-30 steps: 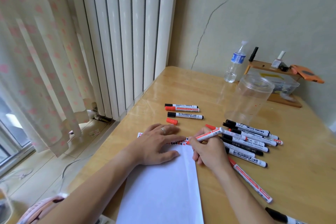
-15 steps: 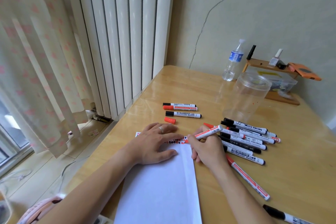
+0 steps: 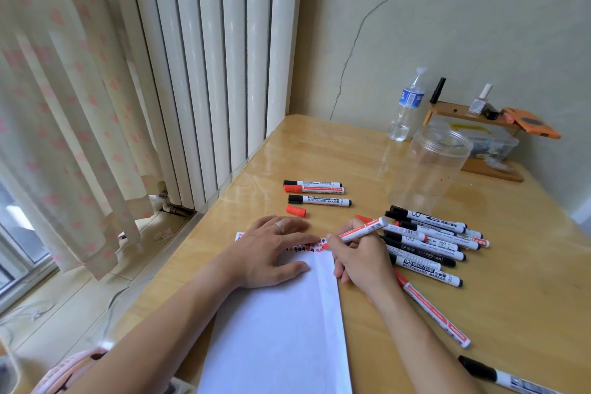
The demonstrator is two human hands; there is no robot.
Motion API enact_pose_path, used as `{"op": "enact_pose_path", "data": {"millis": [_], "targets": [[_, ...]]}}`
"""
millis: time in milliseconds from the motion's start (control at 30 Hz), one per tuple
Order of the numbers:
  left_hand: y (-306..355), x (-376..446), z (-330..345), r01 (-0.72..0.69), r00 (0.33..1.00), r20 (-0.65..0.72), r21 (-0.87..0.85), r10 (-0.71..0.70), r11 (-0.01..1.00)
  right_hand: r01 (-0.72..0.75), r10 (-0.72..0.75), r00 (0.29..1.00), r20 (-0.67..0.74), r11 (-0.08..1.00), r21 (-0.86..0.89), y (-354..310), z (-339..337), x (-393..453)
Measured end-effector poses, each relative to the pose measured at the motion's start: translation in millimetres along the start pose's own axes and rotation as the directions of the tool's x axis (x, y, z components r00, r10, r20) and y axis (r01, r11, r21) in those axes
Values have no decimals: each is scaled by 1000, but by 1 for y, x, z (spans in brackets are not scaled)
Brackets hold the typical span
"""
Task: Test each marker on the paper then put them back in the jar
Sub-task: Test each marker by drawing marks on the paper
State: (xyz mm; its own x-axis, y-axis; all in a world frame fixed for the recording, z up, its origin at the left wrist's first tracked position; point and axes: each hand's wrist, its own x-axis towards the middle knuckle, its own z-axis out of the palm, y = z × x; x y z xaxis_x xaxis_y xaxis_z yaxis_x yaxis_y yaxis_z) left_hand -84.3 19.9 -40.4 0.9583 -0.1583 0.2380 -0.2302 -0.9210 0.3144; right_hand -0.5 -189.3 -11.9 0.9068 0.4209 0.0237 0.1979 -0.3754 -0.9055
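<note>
Fingers of your right hand (image 3: 358, 262) were clamped on the red marker (image 3: 361, 230), its barrel slanting toward upper right, tip on the paper (image 3: 281, 329) at mid-frame, beside your flat, spread left hand (image 3: 271, 253); its loose red cap (image 3: 295, 210) lay just above, nearer your left hand.

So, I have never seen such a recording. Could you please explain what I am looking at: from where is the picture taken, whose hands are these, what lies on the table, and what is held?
There is no machine here. A camera worn on a person's head looks down at their own two bare hands. The left hand lies flat on a white paper, steadying it. The right hand holds a red marker, tip on the paper among red and black test marks. On the wooden table lie a pile of markers, three separate markers, a loose red cap and an empty clear jar.
</note>
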Motion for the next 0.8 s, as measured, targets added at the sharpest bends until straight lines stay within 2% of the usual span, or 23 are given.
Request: {"op": "enact_pose_path", "data": {"millis": [300,433,500,667,733,800], "targets": [[-2,1,1,-27,998,-61,-3,27,1000,-4,6,999,41,999,-43,0,-2,0],[-4,4,-3,-2,976,-215,-187,-39,982,3,-3,1000,23,1000,-28,1,-1,2],[-9,6,-6,51,965,-238,-233,-108,971,10,-10,1000,0,1000,6,3,-1,4],[-10,16,-9,72,984,-166,32,-66,997,27,-27,1000,-9,999,38,2,-1,4],[-7,23,-12,80,982,-178,49,-71,996,32,-32,999,-7,998,51,2,-2,4],[-7,31,-14,90,964,-255,49,-75,995,30,-30,1000,-2,997,65,2,-2,4]]}}
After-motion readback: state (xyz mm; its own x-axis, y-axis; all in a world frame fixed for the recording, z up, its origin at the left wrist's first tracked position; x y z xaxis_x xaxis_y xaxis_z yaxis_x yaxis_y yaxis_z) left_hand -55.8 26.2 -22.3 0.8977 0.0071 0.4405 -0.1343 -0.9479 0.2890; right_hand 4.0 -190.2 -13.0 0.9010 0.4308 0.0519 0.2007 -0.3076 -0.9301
